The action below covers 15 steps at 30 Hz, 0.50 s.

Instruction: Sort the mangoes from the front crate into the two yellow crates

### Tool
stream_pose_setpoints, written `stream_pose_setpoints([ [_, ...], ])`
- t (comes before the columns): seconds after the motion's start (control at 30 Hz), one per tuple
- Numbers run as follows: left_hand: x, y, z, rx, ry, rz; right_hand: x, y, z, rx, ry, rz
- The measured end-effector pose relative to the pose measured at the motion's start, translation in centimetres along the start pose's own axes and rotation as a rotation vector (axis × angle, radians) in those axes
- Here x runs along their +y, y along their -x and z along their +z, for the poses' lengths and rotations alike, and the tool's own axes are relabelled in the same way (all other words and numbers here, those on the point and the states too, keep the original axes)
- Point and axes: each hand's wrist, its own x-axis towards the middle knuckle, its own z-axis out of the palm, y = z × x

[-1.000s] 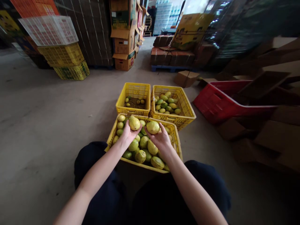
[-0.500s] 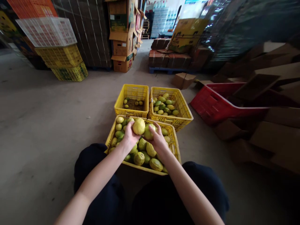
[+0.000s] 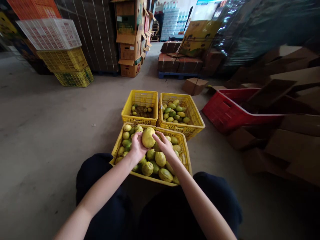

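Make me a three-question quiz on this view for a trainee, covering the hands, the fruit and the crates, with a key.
1. True or false: the left hand holds a fruit over the front crate.
2. Which shows fewer fruits inside?
A) right back crate
B) left back crate
C) both show the same number
3. Fill in the colour: the large crate at the right, beside the cardboard boxes, is ____.

Key: 1 true; 2 B; 3 red.
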Motion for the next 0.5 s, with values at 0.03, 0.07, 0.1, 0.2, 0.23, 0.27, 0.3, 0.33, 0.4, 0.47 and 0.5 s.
stream_pose_setpoints([
  [0.03,-0.1,0.1,0.0,-0.031,-0.002,0.012,0.1,-0.1,0.0,0.011,0.026,0.015],
  [0.07,-0.1,0.2,0.0,-0.067,-0.009,0.025,0.1,-0.1,-0.1,0.036,0.066,0.025],
  [0.1,-0.2,0.3,0.0,-0.103,-0.018,0.037,0.2,-0.1,-0.1,0.058,0.099,0.042],
  [0.2,-0.4,0.8,0.0,-0.185,-0.054,0.052,0.2,0.0,-0.1,0.059,0.089,0.134],
  [0.23,-0.5,0.9,0.0,-0.211,-0.069,0.053,0.2,0.1,-0.1,0.057,0.079,0.155],
  [0.27,-0.5,1.0,-0.1,-0.241,-0.083,0.056,0.3,0.1,-0.2,0.049,0.067,0.168],
  [0.3,-0.4,1.2,-0.1,-0.275,-0.095,0.06,0.4,0.1,-0.2,0.037,0.051,0.176],
  [0.33,-0.3,1.3,-0.1,-0.307,-0.102,0.064,0.5,0.1,-0.1,0.027,0.038,0.185],
  [0.4,0.2,1.6,0.0,-0.344,-0.104,0.07,0.6,0.1,0.0,0.023,0.021,0.212],
  [0.47,1.0,1.8,0.3,-0.331,-0.106,0.08,0.5,0.1,0.4,0.034,-0.004,0.241],
  [0.5,1.4,1.9,0.5,-0.313,-0.111,0.096,0.3,0.2,0.6,0.04,-0.02,0.253],
])
